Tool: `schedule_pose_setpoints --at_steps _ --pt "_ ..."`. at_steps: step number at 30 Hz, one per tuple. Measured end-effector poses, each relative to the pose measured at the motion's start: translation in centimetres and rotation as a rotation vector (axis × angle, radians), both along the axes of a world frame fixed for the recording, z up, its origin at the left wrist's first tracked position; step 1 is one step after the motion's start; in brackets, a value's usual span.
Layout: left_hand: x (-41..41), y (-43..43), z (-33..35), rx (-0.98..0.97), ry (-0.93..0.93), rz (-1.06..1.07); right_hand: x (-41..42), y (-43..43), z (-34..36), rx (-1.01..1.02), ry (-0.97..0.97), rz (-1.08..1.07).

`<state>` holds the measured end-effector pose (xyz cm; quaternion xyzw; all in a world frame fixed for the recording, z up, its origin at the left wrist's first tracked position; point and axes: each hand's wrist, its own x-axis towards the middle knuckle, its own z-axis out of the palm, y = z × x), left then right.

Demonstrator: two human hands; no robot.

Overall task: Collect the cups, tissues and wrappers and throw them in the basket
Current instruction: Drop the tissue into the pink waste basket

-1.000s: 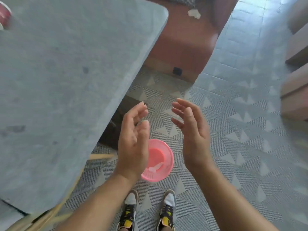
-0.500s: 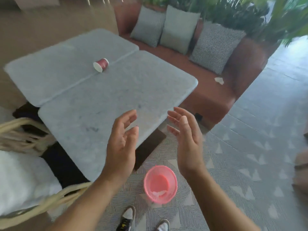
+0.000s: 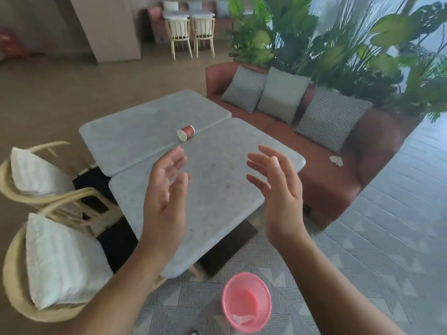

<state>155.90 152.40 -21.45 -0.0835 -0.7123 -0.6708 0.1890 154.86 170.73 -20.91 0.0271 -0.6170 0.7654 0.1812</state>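
A red paper cup lies on its side on the grey table, near the seam between the two tabletops. A crumpled white tissue rests on the red sofa seat at the right. The pink basket stands on the carpet by my feet, with a pale scrap inside it. My left hand and my right hand are raised over the near tabletop, palms facing each other, fingers apart, both holding nothing.
Two wicker chairs with white cushions stand to the left of the table. Three cushions line the sofa back, with large green plants behind. More chairs and a table are far back.
My view has lifted from the floor and basket to the table and sofa. The basket now sits lower in the frame. Both hands stay raised, open and apart.
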Motion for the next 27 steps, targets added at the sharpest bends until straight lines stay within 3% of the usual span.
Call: schedule_pose_setpoints --at_steps 7,15,27 --pt "-2.0 0.1 0.4 -0.011 0.012 -0.051 -1.0 0.1 0.3 0.021 -0.007 -0.036" --pt "-7.4 1.3 0.4 -0.053 0.045 -0.194 -3.0 1.8 0.3 0.055 -0.005 -0.225" --pt "-11.1 14.8 -0.7 -0.092 0.027 -0.433 -1.5 13.6 -0.4 0.061 -0.034 -0.511"
